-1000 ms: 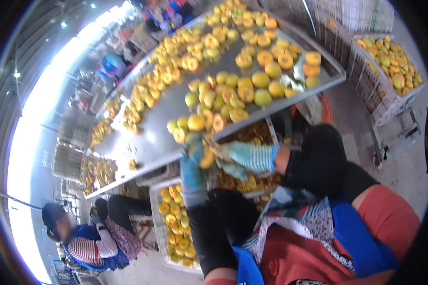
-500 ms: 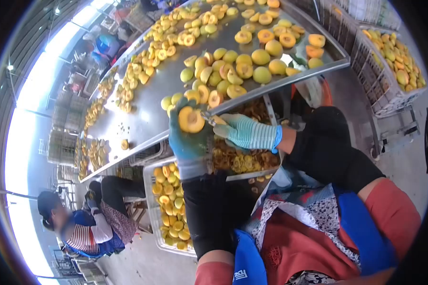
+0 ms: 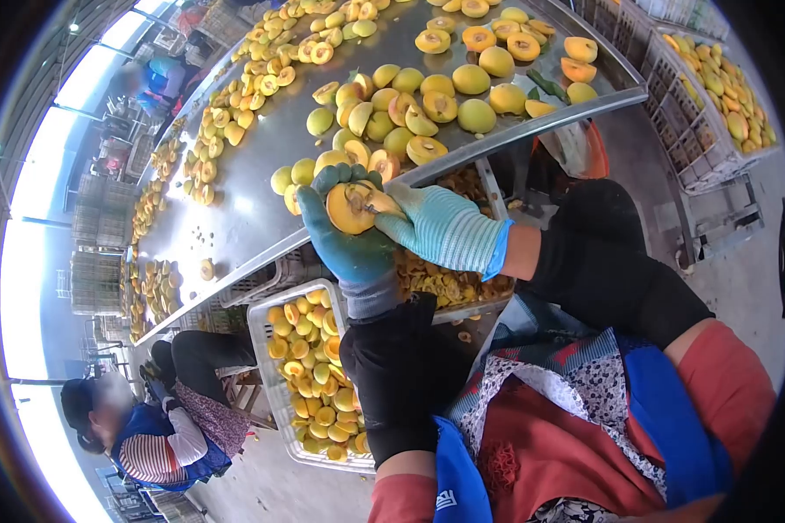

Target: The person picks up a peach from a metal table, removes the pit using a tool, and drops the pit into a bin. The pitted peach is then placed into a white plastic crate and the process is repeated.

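My left hand (image 3: 351, 253), in a teal-coated glove, cups a yellow peach half (image 3: 344, 211) with its cut face turned up. My right hand (image 3: 449, 228), in a striped light-blue glove, grips a small metal-tipped pitting tool (image 3: 372, 208). The tool's tip is at the middle of the cut face; its handle is mostly hidden by my fingers. Both hands are at the near edge of the metal table (image 3: 262, 183), beside a cluster of whole and halved peaches (image 3: 401, 109).
Below my hands is a container of peach scraps (image 3: 449, 283). A white crate of peach halves (image 3: 318, 375) stands left of my knees, and another full crate (image 3: 715, 105) at right. A co-worker (image 3: 161, 427) sits at lower left. A leaf (image 3: 545, 85) lies on the table.
The tool has moved from the peach half's edge onto its cut face, where a curved cut now shows. My right hand has moved left, closer to my left hand. The view has shifted slightly.
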Demonstrator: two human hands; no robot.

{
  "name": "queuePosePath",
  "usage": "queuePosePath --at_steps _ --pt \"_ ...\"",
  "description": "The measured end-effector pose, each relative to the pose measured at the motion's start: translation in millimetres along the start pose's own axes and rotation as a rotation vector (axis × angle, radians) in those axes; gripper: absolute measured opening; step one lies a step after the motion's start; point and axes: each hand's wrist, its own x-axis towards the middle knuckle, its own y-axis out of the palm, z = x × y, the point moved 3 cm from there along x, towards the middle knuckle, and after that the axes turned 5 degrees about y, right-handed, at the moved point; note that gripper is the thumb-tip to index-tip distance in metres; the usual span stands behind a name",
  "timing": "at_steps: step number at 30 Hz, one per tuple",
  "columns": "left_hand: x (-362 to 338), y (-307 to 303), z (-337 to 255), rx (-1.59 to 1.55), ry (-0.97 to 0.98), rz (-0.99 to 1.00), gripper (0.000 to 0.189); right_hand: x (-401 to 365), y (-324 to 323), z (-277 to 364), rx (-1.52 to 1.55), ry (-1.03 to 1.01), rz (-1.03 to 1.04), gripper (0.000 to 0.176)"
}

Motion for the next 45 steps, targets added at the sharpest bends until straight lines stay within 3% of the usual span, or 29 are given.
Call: queuePosePath --at_steps 1,5,17,20,23,26,27,30,33,36,39,42,45 --pt "-1.2 -1.3 0.7 0.078 0.022 -0.081 0.042 -1.1 4.0 0.5 -0.014 0.013 -0.003 0.039" --pt "1.8 -9.4 0.9 0.091 0.081 -0.051 0.042 -3.6 18.8 -1.5 0.075 0.002 0.053 0.036" --pt "-3.1 -1.3 1.1 0.326 0.178 -0.263 0.052 -3.0 23.1 -5.5 0.298 0.037 0.200 0.033" --pt "-2.6 -2.5 4.6 0.490 0.199 -0.210 0.052 -7.5 23.2 -10.7 0.189 0.075 0.209 0.034" --pt "-3.2 0.4 4.9 0.338 0.109 -0.169 0.053 -14.8 20.4 -4.0 0.257 0.052 0.133 0.035" --pt "-5.2 -5.5 -3.1 0.197 -0.036 -0.016 0.051 -22.5 12.7 4.1 0.591 0.444 0.597 0.037" --pt "-3.1 -6.6 -7.5 0.337 -0.030 0.058 0.051 -22.6 12.0 4.2 0.564 0.416 0.601 0.037" --pt "-3.3 -2.0 -15.3 0.580 -0.096 0.110 0.051 -15.3 22.0 -2.4 0.378 -0.002 0.369 0.037" --pt "-3.4 -8.8 -9.7 0.482 -0.012 0.097 0.051 -28.6 4.6 11.5 0.596 0.442 0.721 0.038" --pt "-2.4 -7.7 -8.7 0.360 -0.100 0.192 0.050 -31.4 -3.8 14.8 0.566 0.430 0.737 0.040" --pt "-2.4 -1.4 -9.1 0.707 -0.111 0.238 0.051 -22.0 11.7 -3.6 0.269 0.141 0.444 0.042" --pt "-6.7 -2.3 -3.0 0.551 -0.098 0.045 0.052 -31.5 -3.7 7.2 0.474 0.504 0.705 0.043" --pt "-9.0 -3.5 4.4 0.322 -0.068 -0.002 0.052 -32.1 5.1 -5.3 0.623 0.503 0.757 0.042"
